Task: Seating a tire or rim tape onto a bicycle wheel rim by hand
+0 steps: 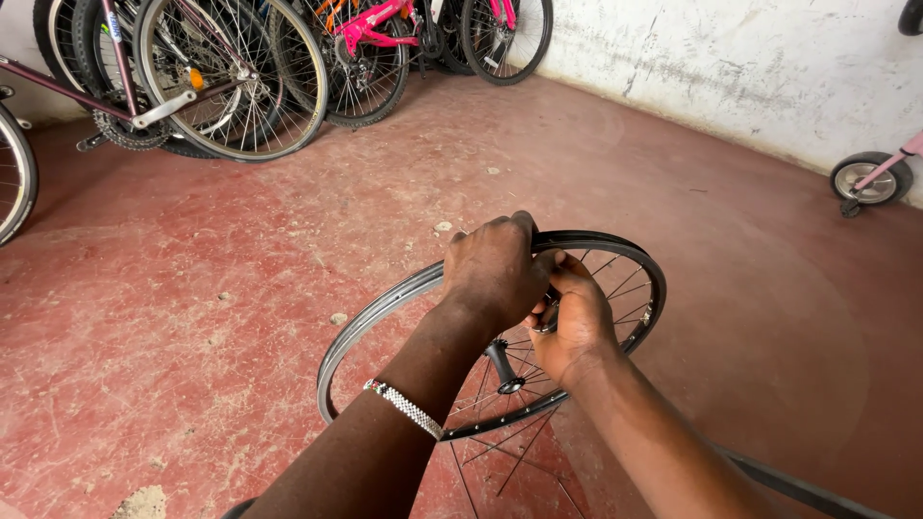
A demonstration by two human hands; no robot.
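Head view: worn at head height, angled down and forward over red floor (240, 288).
Range: close to both forearms.
Far edge: white wall (750, 67).

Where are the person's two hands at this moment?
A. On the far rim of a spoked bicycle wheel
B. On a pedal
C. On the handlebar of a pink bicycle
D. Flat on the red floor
A: the left hand and right hand close together on the far rim of the bicycle wheel, above the red floor.
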